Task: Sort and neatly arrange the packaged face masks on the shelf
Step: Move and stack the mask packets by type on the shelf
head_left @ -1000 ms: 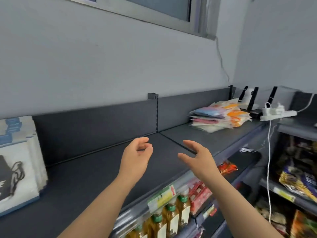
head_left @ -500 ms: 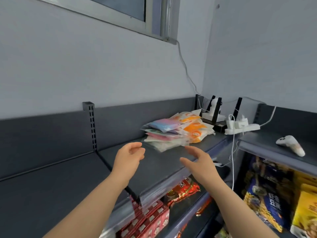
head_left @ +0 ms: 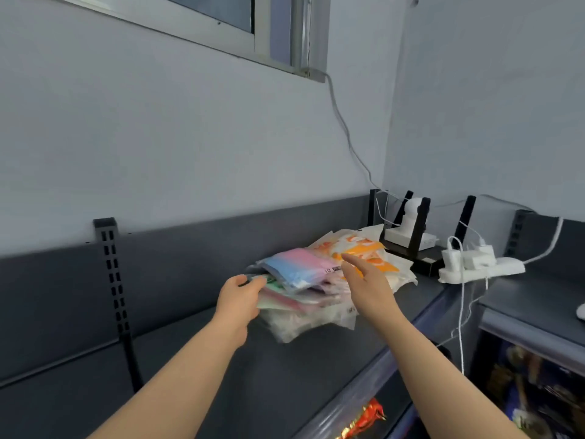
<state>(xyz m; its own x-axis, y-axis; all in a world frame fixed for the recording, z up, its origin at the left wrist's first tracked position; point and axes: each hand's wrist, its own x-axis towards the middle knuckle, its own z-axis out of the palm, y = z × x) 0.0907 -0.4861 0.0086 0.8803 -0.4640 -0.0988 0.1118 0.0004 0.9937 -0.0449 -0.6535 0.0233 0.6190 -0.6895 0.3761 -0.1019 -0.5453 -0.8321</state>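
At the shelf's (head_left: 285,369) far end, both hands, short of them a moment ago, now reach the mask packs (head_left: 294,270).
Left hand (head_left: 240,296) clamps its grip on the heap's 9 o'clock edge; right hand (head_left: 364,280), fingers straight and apart, hovers at 3 o'clock; sorting is only starting.

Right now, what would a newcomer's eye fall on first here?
A messy pile of mask packets, pink, blue and orange, lies on the dark shelf. The left hand grips its left edge; the right hand hovers open above it. A white power strip sits in the corner.
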